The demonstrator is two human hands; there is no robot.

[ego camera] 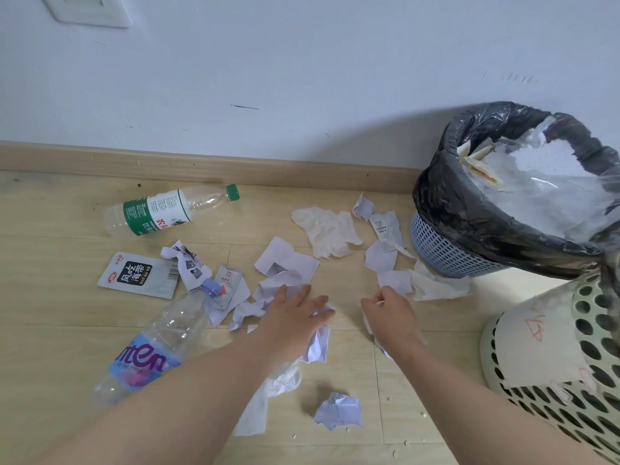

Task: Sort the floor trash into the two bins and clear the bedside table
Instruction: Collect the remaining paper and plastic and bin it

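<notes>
Scraps of white paper (285,263) and a crumpled tissue (327,231) lie scattered on the wooden floor. My left hand (292,313) rests flat on a crumpled paper piece (317,344) in the middle. My right hand (391,312) curls round a small white scrap beside it. A green-capped bottle (167,209) lies near the skirting. A clear blue-labelled bottle (157,344) lies at the left, by my forearm. A blue bin (446,250) with a black liner stands at the right, holding paper. A pale green perforated bin (570,380) stands in front of it.
A grey snack packet (139,275), small sachets (385,226) and a paper ball (339,411) also lie on the floor. The white wall and wooden skirting (235,169) close off the far side. The two bins crowd the right edge.
</notes>
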